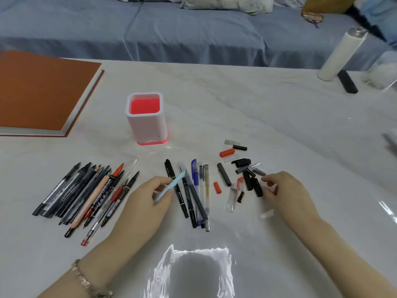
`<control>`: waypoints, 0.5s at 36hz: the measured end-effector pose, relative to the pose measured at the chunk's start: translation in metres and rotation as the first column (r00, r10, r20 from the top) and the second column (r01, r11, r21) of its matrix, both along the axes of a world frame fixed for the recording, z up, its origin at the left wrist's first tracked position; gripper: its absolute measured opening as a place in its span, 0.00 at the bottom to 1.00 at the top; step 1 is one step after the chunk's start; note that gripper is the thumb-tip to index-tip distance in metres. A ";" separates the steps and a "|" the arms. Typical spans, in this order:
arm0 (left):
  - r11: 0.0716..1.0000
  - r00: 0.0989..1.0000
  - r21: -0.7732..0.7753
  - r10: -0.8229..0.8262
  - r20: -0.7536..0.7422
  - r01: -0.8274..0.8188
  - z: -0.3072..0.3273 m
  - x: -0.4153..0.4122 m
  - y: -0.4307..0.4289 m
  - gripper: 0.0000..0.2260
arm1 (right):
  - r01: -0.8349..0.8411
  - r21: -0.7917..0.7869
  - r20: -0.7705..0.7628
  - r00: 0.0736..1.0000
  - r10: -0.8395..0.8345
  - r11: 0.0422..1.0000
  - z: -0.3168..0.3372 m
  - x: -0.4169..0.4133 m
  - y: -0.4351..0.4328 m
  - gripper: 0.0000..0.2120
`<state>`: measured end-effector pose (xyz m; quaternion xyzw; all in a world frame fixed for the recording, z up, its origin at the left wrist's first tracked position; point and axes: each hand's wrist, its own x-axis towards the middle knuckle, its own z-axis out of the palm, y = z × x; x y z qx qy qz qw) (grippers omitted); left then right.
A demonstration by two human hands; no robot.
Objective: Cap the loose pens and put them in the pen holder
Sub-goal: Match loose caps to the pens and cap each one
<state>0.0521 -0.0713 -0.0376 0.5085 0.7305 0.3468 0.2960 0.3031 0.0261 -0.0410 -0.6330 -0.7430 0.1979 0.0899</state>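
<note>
While your left hand (148,198) pinches the light blue pen (166,190) between thumb and curled fingers, the pen's long axis slants up and to the right. Its upper end aims toward the loose caps (247,171), which lie well to its right on the counter (214,104). Your right hand (287,192) is the nearer one to that pile, with its fingers curled at the edge beside a black cap (256,187). I cannot tell whether they already grip anything. The pen holder (146,119) stands beyond your left hand, with no pens in it.

Single head view, looking down-forward, close over table (257,104).
</note>
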 end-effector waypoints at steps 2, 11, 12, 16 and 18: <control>1.000 0.998 -0.014 0.001 0.057 -0.001 -0.001 0.004 0.001 0.08 | 0.011 -0.030 0.068 0.998 -0.009 0.999 -0.003 0.011 0.006 0.12; 0.999 0.987 -0.038 -0.013 0.161 0.019 0.007 0.012 -0.002 0.11 | 0.020 -0.010 0.198 0.980 -0.018 1.000 -0.006 0.008 0.009 0.13; 0.999 0.986 -0.041 -0.009 0.168 0.016 0.008 0.012 -0.003 0.11 | 0.035 0.006 0.156 0.987 -0.035 0.999 -0.004 0.007 0.008 0.13; 0.999 0.978 -0.052 0.012 0.207 -0.001 0.012 0.013 -0.006 0.10 | 0.102 -0.071 -0.359 0.925 -0.121 0.992 0.014 -0.005 -0.001 0.06; 0.998 0.970 -0.056 0.019 0.243 -0.005 0.014 0.015 -0.007 0.10 | 0.097 -0.152 -0.553 0.816 -0.166 0.984 0.023 -0.014 -0.009 0.07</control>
